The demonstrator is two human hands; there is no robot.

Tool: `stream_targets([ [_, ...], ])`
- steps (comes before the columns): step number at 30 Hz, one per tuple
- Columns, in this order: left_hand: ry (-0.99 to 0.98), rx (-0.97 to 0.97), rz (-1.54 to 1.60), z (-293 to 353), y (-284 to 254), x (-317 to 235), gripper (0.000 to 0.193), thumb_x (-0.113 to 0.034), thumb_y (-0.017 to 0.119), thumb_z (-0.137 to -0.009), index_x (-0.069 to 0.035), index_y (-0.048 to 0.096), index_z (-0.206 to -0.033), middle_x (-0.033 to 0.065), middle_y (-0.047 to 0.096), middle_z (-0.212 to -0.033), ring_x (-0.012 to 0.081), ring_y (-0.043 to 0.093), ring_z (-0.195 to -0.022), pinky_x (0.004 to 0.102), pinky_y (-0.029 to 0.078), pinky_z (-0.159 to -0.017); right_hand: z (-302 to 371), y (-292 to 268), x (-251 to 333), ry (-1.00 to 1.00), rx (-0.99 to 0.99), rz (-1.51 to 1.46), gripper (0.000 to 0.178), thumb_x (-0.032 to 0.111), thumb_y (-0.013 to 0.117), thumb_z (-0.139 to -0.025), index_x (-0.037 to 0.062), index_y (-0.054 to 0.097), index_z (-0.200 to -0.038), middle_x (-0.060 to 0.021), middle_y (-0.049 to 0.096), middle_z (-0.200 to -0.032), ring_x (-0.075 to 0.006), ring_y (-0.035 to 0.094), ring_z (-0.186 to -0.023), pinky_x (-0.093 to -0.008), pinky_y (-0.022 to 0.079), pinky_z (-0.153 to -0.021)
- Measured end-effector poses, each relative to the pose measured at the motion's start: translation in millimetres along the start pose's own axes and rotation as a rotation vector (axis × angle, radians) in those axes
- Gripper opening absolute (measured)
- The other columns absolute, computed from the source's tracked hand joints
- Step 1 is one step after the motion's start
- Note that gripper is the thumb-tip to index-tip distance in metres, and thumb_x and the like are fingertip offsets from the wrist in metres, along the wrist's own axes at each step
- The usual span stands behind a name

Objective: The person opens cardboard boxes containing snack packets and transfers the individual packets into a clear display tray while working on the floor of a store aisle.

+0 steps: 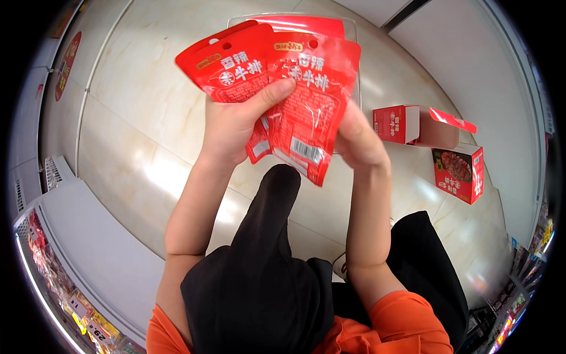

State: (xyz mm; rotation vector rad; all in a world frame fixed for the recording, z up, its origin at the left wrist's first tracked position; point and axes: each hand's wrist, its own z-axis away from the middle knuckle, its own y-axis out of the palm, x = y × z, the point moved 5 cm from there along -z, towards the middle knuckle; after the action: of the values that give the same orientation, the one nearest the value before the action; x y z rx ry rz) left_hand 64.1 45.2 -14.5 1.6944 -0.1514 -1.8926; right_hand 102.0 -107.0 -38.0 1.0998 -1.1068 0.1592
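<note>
Several red snack packets (240, 69) are fanned out in front of me, with a larger-looking front packet (312, 118) on the right side of the fan. My left hand (247, 115) is closed on them, its thumb lying across their faces. At the right edge of the front packet, my right hand (362, 138) curls behind it and supports the packets from that side; most of its fingers are hidden. Behind the packets, a clear plastic tray (354, 26) shows its rim, with more red packaging inside it.
To the right, an opened red carton (396, 125) lies on the tiled floor, beside another red box (463, 177) with a food picture. Stocked shelves (65, 289) line the lower left. A white cabinet panel (483, 65) rises on the right. My black-clad knee (274, 200) is below the packets.
</note>
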Motion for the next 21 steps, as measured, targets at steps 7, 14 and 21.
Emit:
stream_targets([
  [7, 0.164, -0.196, -0.133, -4, -10, -15, 0.029, -0.003, 0.077, -0.08, 0.003, 0.064, -0.105, 0.0104, 0.07, -0.096, 0.0159, 0.069, -0.084, 0.0286, 0.059, -0.071, -3, 11, -18, 0.069, -0.164, -0.113, 0.078, 0.024, 0.077, -0.082, 0.0012, 0.033, -0.143, -0.0101, 0.052, -0.134, -0.0195, 0.056, -0.116, -0.0352, 0.047, -0.097],
  [14, 0.413, -0.176, -0.568, -2, -3, -12, 0.035, -0.001, 0.081, -0.072, 0.003, 0.063, -0.101, 0.008, 0.07, -0.093, 0.0134, 0.067, -0.081, 0.0269, 0.056, -0.071, -17, 23, -10, 0.061, -0.135, -0.018, 0.078, 0.002, 0.084, -0.068, 0.0003, 0.041, -0.134, -0.0104, 0.055, -0.126, -0.02, 0.057, -0.114, -0.0361, 0.051, -0.096],
  [21, 0.377, -0.216, -0.346, -6, -11, -3, 0.031, -0.004, 0.076, -0.081, 0.003, 0.061, -0.107, 0.0085, 0.069, -0.101, 0.0127, 0.066, -0.086, 0.0274, 0.055, -0.075, -12, -13, -33, -0.19, -0.544, 0.186, 0.061, 0.003, 0.086, -0.068, 0.0008, 0.048, -0.117, -0.0118, 0.064, -0.107, -0.0158, 0.064, -0.092, -0.0305, 0.055, -0.079],
])
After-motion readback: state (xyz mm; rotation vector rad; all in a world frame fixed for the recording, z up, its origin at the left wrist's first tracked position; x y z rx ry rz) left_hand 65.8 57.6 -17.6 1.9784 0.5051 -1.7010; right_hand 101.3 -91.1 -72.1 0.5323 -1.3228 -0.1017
